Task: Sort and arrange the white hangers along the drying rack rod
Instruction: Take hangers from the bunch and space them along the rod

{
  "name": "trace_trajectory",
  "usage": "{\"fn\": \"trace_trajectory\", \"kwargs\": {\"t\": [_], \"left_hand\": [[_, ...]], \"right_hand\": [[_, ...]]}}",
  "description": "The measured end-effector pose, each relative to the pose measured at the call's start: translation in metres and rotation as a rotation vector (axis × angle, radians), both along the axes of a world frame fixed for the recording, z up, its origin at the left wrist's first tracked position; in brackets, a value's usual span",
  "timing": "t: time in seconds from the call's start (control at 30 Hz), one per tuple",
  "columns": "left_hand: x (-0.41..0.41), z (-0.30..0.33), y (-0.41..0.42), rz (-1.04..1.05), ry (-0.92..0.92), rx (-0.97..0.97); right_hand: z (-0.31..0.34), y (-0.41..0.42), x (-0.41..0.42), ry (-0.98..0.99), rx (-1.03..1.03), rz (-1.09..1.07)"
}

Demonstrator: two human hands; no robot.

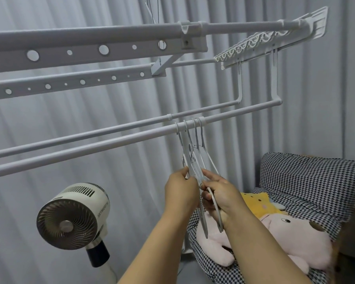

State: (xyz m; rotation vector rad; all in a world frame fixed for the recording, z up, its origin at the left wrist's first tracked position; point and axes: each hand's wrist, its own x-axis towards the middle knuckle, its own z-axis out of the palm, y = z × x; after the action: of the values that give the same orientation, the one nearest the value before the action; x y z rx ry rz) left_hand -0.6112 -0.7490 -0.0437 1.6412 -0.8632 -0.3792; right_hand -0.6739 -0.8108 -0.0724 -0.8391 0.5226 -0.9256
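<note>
Both hands grip the bunched hangers (pixel 195 160) low on the near rod (pixel 111 143): left hand (pixel 181 193) steadying, right hand (pixel 219 196) fingers curled round one, likely separating it.

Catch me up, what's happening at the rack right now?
A person is sorting white hangers on the nearer low rod of a drying rack. Four hooks sit bunched together on that rod. The left hand grips the lower part of the left-side hangers, and the right hand holds the right-side ones, as if to pull the bunch apart. A fan stands below left, and plush toys lie on a checked cushion to the right.
</note>
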Motion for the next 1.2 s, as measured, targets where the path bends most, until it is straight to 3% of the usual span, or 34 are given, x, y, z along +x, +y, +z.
{"fn": "trace_trajectory", "kwargs": {"t": [0.33, 0.5, 0.53, 0.63, 0.73, 0.97, 1.2], "left_hand": [[0.008, -0.004, 0.007, 0.001, -0.038, 0.078], [0.015, -0.006, 0.011, 0.011, -0.095, 0.096], [0.016, -0.007, 0.013, 0.013, -0.104, 0.105], [0.018, -0.002, 0.030, 0.025, -0.141, 0.139], [0.032, 0.003, 0.052, 0.086, -0.211, 0.149], [0.091, 0.013, 0.134, 0.363, -0.338, 0.108], [0.148, 0.015, 0.239, 0.710, -0.354, 0.040]], "right_hand": [[0.002, 0.010, -0.005, 0.315, -0.265, -0.110], [0.002, 0.020, -0.009, 0.920, -0.725, -0.467], [0.006, 0.027, -0.010, 0.960, -0.783, -0.553], [0.017, 0.044, -0.003, 0.819, -0.912, -0.729], [0.026, 0.066, 0.017, 0.633, -0.977, -0.739], [0.031, 0.131, 0.082, 0.392, -0.854, -0.303], [0.017, 0.212, 0.167, 0.351, -0.761, 0.094]]}}
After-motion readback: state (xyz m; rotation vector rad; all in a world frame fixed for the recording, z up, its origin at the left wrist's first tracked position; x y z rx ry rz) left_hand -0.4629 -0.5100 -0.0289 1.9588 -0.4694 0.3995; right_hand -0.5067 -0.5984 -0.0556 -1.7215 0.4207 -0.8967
